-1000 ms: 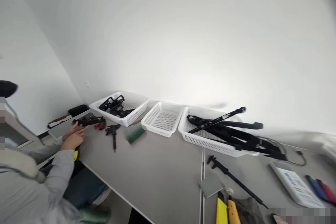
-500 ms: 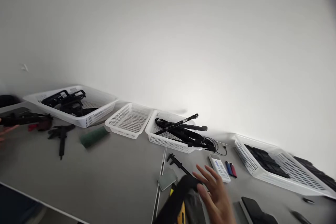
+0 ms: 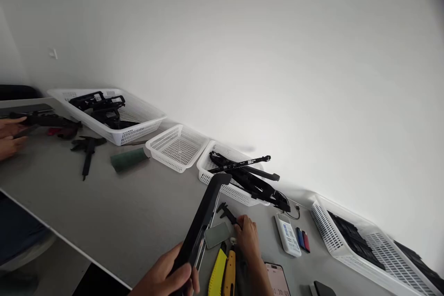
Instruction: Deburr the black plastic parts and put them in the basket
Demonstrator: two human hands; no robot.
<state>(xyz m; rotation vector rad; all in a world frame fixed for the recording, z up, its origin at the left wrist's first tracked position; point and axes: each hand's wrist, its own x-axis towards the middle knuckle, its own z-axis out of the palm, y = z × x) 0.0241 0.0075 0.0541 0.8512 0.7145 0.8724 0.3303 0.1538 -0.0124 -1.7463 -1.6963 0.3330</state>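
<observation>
My left hand [image 3: 169, 273] is closed around a long black plastic strip [image 3: 199, 222] with a hooked upper end, raised at a slant above the table. My right hand [image 3: 248, 240] reaches down to the table, its fingers closed on a black caliper [image 3: 228, 214] whose jaws point away to the left. Between the hands lies a flat grey-green block [image 3: 217, 235]. Just nearer are a yellow utility knife [image 3: 217, 272] and an orange-yellow handled tool [image 3: 229, 274]. A phone [image 3: 277, 280] with a lit screen lies beside my right forearm.
White baskets line the wall: one basket [image 3: 208, 179] holds black strips, another basket [image 3: 333, 240] black parts. A white case [image 3: 287, 236] and blue and red items [image 3: 303, 239] lie right. Another person's hands [image 3: 10, 138] hold a black part at far left, near a green roll [image 3: 128, 159].
My right hand has gone from open and raised near the black strip to closed on the caliper. The strip now stands farther up in view, in my left hand. The view has shifted.
</observation>
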